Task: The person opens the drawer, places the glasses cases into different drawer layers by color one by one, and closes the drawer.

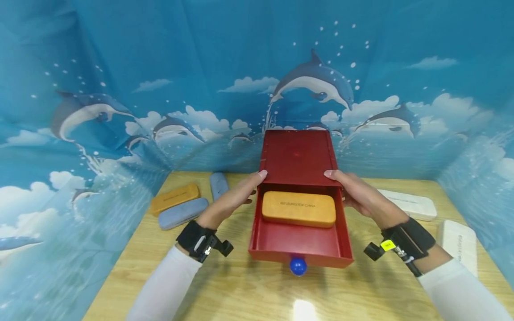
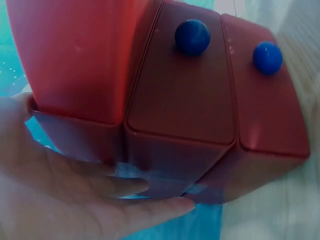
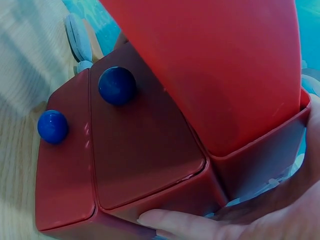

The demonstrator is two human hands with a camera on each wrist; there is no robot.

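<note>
Touching the red box [image 1: 297, 156] from either side by remote, I have my left hand [image 1: 232, 199] and right hand [image 1: 363, 195] loosely spread, thumbs on its top edge. Between them juts the upper drawer [image 1: 297, 243], a yellow case [image 1: 299, 210] inside. Blue cases [image 1: 182, 214] lie outside my left hand, a white case [image 1: 408, 205] outside my right.

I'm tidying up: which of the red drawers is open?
The top drawer, pulled out with a yellow case in it; the middle drawer and bottom drawer are closed.
</note>
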